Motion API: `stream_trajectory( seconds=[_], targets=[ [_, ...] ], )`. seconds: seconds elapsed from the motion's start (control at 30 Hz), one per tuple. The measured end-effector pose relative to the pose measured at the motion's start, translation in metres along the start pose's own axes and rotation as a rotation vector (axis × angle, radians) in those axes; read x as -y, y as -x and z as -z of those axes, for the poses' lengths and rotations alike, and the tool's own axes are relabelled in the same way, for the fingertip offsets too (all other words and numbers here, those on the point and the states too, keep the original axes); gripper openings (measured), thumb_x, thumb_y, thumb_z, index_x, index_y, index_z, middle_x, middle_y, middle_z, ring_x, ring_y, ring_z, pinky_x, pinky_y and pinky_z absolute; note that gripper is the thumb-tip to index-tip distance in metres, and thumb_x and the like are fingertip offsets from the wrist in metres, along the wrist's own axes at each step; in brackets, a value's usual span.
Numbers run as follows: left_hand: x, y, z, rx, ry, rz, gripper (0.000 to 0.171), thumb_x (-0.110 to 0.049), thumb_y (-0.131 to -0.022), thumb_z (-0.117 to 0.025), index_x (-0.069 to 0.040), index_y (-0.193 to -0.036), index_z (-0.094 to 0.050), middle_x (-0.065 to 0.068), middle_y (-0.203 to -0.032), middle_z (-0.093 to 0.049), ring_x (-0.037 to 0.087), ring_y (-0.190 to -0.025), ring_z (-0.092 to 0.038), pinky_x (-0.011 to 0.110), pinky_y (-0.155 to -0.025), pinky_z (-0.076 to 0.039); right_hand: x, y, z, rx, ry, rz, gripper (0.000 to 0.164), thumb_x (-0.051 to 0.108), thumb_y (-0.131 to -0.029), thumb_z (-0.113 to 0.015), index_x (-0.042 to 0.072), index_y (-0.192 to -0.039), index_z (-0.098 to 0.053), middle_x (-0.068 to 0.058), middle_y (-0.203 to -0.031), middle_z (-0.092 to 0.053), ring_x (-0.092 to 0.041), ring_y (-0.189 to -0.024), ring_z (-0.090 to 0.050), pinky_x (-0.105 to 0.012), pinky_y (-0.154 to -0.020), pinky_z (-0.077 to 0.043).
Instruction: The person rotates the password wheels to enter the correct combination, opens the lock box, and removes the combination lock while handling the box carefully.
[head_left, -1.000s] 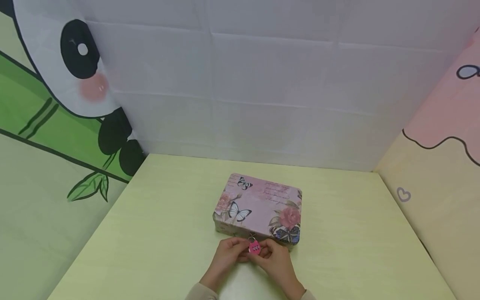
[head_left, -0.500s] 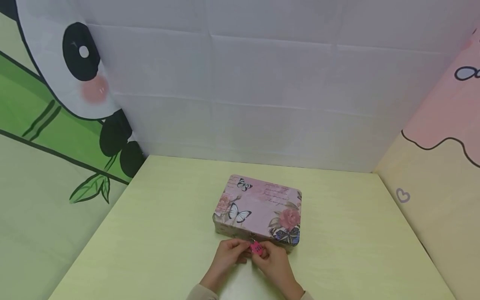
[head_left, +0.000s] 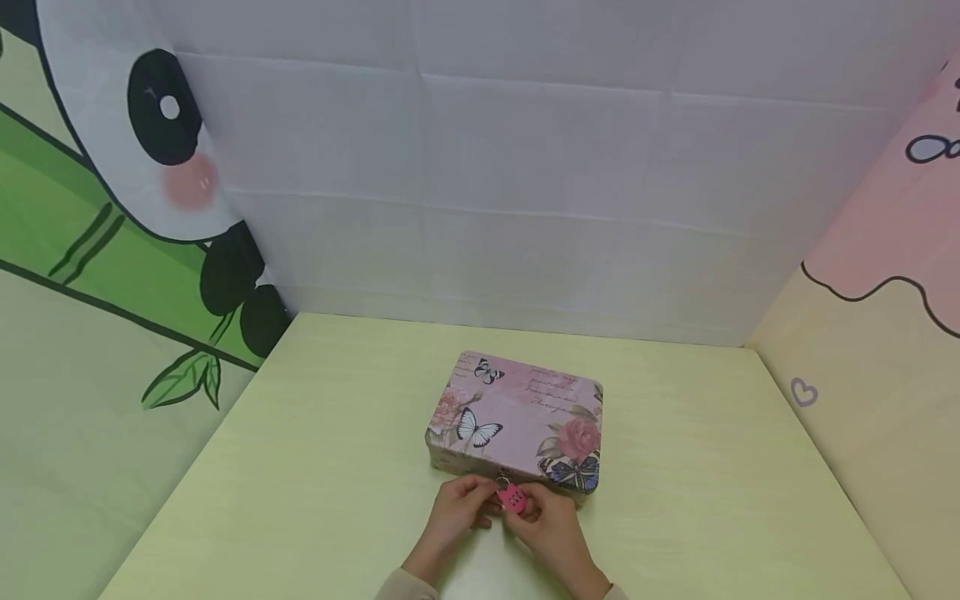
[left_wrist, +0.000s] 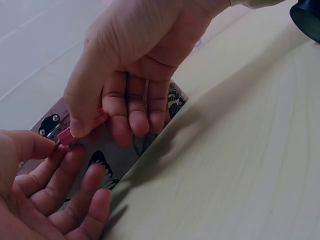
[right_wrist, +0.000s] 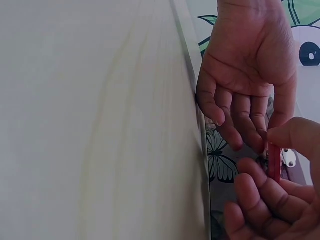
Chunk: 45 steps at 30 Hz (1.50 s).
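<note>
Pale yellow-green table [head_left: 315, 467], butterfly-print box [head_left: 517, 412] flat on it, apparently tin

Pink padlock [head_left: 512, 497]: small, dial face up, shackle through front hasp of tin box [head_left: 517, 412]. Box: pink, butterfly-and-rose print, lid closed, flat on tabletop.

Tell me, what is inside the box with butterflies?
Nothing inside shows: the box is closed, its lid covering the contents. A pink padlock hangs at its front, pinched by the left hand and right hand.
</note>
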<state>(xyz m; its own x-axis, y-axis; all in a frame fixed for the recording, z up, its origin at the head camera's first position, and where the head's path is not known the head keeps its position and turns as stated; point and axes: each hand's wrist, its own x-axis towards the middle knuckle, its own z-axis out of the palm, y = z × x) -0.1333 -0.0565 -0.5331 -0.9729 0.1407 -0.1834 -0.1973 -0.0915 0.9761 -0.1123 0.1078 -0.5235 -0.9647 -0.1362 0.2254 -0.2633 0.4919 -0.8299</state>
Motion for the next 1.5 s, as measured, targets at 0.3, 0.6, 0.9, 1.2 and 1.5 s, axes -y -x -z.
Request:
stream_trajectory(
  seconds=[0.3, 0.6, 0.9, 1.2, 1.5],
  targets=[
    [0.0036, -0.0015, 0.0003, -0.007, -0.019, -0.019, 0.027, -0.008, -0.096, -0.06, 0.018, -0.101, -0.063, 0.007, -0.082, -0.072, 0.012, -0.069, -0.066, 0.022, -0.053, -0.053, -0.0042, -0.0006, -0.0005, 0.006, -0.088, -0.035, 0.025, 0.001, -0.075, -0.082, -0.005, -0.097, -0.07, 0.002, -0.07, -0.065, 0.0, -0.062, -0.057, -0.02, -0.056, -0.053],
    [0.0015, -0.0021, 0.0025, -0.008, -0.079, -0.051, 0.026, -0.007, -0.094, -0.062, 0.018, -0.097, -0.065, 0.011, -0.08, -0.072, 0.01, -0.068, -0.065, 0.02, -0.052, -0.052, -0.0045, 0.0006, -0.0014, -0.008, -0.128, -0.057, 0.028, 0.0, -0.075, -0.082, -0.008, -0.099, -0.07, 0.0, -0.07, -0.066, 0.0, -0.061, -0.057, -0.019, -0.054, -0.052],
    [-0.002, -0.0032, 0.0021, -0.006, -0.083, -0.064, 0.025, -0.004, -0.096, -0.056, 0.021, -0.097, -0.061, 0.011, -0.079, -0.07, 0.012, -0.063, -0.06, 0.022, -0.05, -0.05, -0.0032, -0.0004, -0.0016, 0.006, -0.048, 0.036, 0.024, -0.001, -0.075, -0.079, -0.006, -0.096, -0.071, 0.002, -0.068, -0.065, 0.001, -0.06, -0.055, -0.02, -0.054, -0.052],
    [-0.001, -0.0045, 0.0039, -0.02, -0.096, -0.1, 0.025, -0.005, -0.097, -0.06, 0.02, -0.098, -0.063, 0.017, -0.083, -0.071, 0.011, -0.064, -0.06, 0.022, -0.053, -0.051, -0.0055, 0.0005, -0.0012, 0.042, -0.083, -0.002, 0.028, 0.0, -0.075, -0.081, -0.007, -0.099, -0.071, 0.0, -0.071, -0.068, 0.0, -0.061, -0.058, -0.021, -0.055, -0.054],
    [-0.0008, -0.005, 0.0073, -0.044, -0.053, -0.124, 0.021, -0.001, -0.093, -0.066, 0.018, -0.1, -0.063, 0.023, -0.086, -0.072, 0.01, -0.073, -0.067, 0.023, -0.064, -0.056, -0.0068, 0.0018, -0.0021, 0.051, -0.177, -0.072, 0.029, 0.006, -0.08, -0.081, -0.008, -0.103, -0.07, -0.002, -0.07, -0.068, 0.001, -0.059, -0.056, -0.019, -0.052, -0.05]
  ],
)
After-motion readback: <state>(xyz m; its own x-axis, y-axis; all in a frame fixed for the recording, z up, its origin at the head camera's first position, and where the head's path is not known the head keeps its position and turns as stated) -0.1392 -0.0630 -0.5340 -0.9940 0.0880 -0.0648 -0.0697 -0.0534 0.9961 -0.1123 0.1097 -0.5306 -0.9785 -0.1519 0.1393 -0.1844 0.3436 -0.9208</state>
